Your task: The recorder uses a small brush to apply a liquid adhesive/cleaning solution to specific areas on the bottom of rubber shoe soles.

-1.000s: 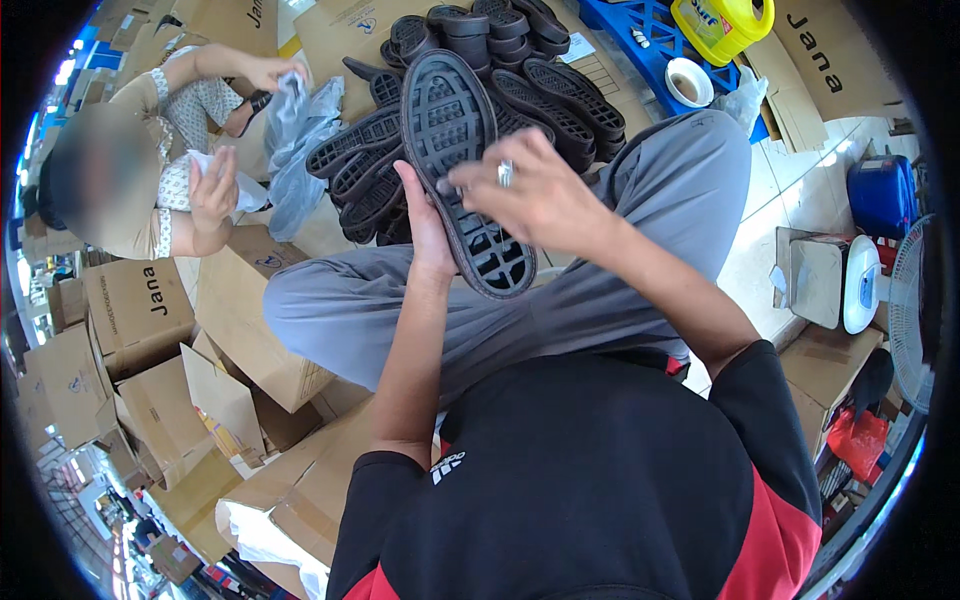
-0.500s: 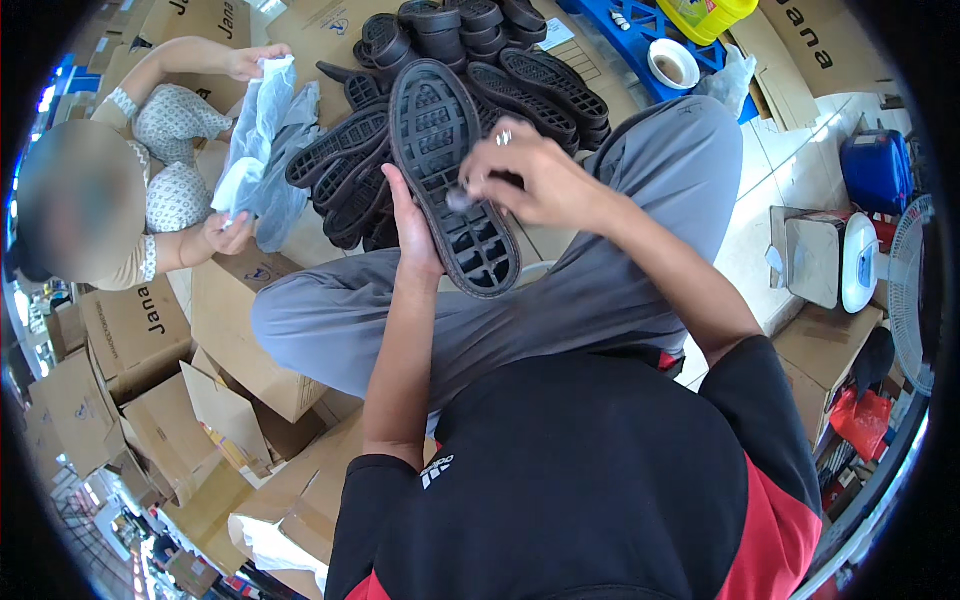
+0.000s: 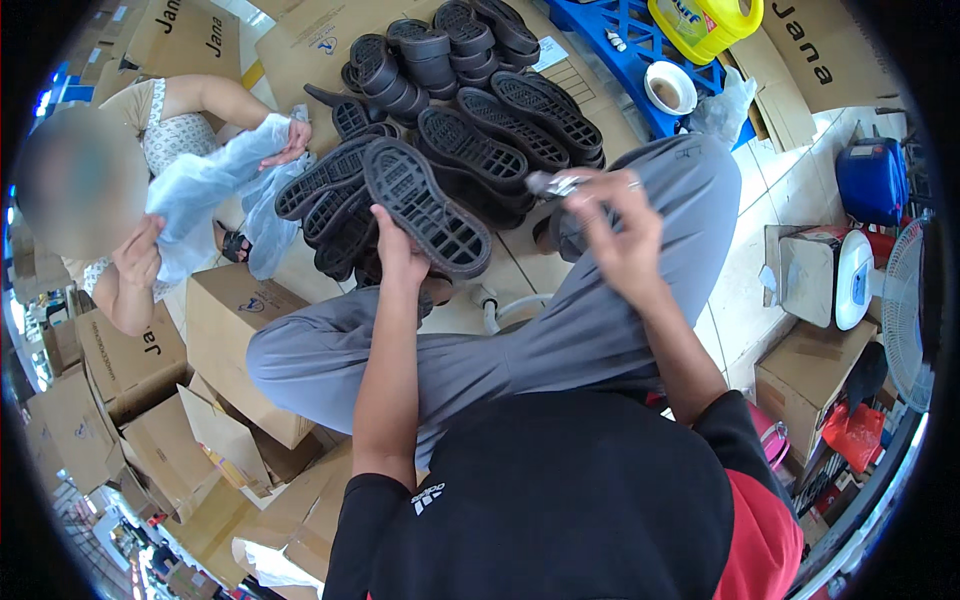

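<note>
A dark brown shoe sole [image 3: 428, 208] rests tilted in my left hand [image 3: 402, 258], its gridded hollow side up. My fingers and thumb grip its left edge and underside. To the right, over my raised knee, my right hand [image 3: 622, 222] is apart from the sole. Its fingers close on a small tool with a pale, greyish end [image 3: 550, 184]; blur hides its exact kind. Beyond my hands, several more dark soles [image 3: 470, 142] lie in rows and stacks on a cardboard sheet [image 3: 290, 45].
At the far right, a white bowl [image 3: 655, 82] with brownish contents and a yellow jug [image 3: 705, 30] stand on a blue plastic pallet [image 3: 600, 50]. A co-worker at left holds a translucent plastic bag [image 3: 200, 200]. Cardboard boxes [image 3: 235, 340] crowd the left; a fan [image 3: 905, 310] is at right.
My right hand has moved off the sole, to the right, still holding the small tool. The sole has lowered and tilted further left. The co-worker's plastic bag has shifted and spread.
</note>
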A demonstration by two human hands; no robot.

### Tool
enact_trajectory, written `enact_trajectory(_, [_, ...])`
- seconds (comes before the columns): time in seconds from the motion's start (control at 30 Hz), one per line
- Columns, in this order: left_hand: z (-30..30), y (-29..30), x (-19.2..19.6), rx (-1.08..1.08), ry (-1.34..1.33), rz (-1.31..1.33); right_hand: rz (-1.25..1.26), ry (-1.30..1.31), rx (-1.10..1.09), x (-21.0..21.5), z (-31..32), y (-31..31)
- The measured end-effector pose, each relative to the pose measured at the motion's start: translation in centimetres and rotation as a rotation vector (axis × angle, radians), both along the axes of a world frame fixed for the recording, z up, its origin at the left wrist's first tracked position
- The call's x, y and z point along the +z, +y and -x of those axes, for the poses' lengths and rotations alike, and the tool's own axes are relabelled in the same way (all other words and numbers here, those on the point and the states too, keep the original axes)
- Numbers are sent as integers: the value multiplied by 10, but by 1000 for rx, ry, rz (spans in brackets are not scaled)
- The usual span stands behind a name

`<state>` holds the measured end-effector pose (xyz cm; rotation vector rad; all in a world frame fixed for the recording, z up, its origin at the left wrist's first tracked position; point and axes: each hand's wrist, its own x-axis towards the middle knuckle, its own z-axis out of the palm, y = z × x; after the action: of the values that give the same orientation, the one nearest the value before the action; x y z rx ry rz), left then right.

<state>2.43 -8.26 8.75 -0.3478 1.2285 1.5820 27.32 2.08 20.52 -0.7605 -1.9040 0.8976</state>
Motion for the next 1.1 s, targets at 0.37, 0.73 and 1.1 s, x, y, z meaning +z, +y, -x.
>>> enact_trajectory(0.37, [-41,154,-34,-67,-59,-16,225,349,-415,16,-46,92])
enact_trajectory(0.73, [46,78,-76,259,408,284,135,-453,-622,-91,-127,255])
enact_trajectory(1.1, [209,28,-94,273,108,410,131,-927,-371,-188,-137,299])
